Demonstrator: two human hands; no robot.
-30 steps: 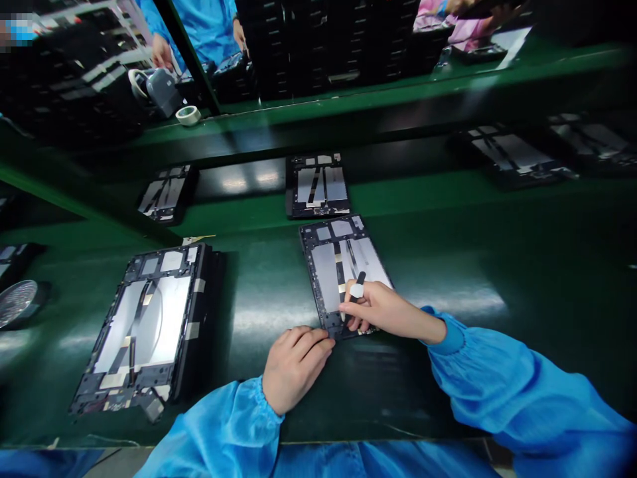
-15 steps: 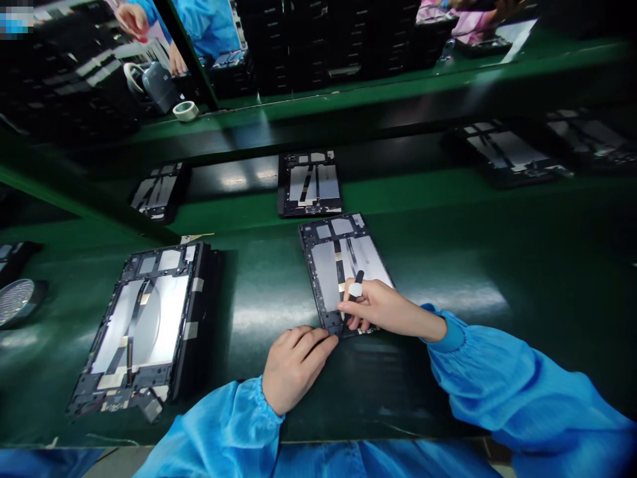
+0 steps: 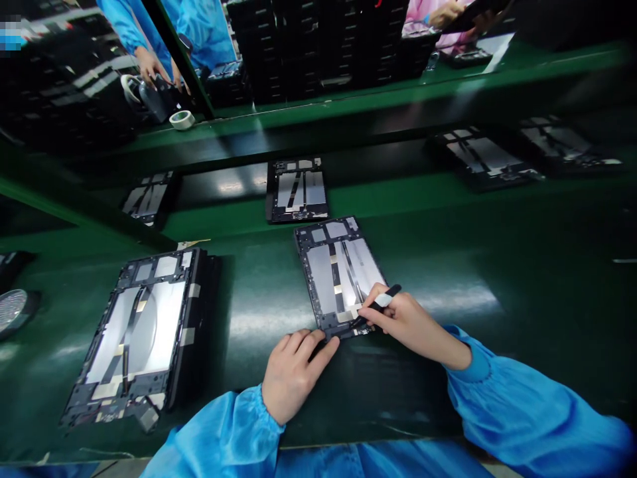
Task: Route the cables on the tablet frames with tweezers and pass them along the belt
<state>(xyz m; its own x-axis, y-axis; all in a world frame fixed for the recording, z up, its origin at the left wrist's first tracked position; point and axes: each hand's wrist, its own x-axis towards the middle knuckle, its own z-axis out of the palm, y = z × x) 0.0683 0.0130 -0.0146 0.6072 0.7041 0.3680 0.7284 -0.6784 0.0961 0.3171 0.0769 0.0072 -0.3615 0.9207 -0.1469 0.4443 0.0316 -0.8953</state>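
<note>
An opened tablet (image 3: 321, 277) lies on the green bench, its inside facing up, with a silver panel and dark ribbon cables showing. My left hand (image 3: 293, 372) steadies its lower left corner, thumb along the bottom edge and fingers bent at the side. In the pinch of my right hand (image 3: 401, 322) is a pair of black tweezers (image 3: 384, 300) with a white wrap. The tweezers slant down to the left, their tips at the dark lower strip of the tablet, near a pale patch. Whether the tips grip anything cannot be made out.
A stack of opened tablets (image 3: 134, 332) stands at the left, beside a round ribbed object (image 3: 14, 311). More opened tablets lie along the sunken channel behind, one (image 3: 301, 189) just past mine. Tape (image 3: 182, 120) sits on the ledge. Co-workers' hands (image 3: 149, 66) show beyond the frame.
My right hand has moved right and slightly down, and the tweezers now lean over more. The pale patch near the lower strip is uncovered. My left hand stays at the corner.
</note>
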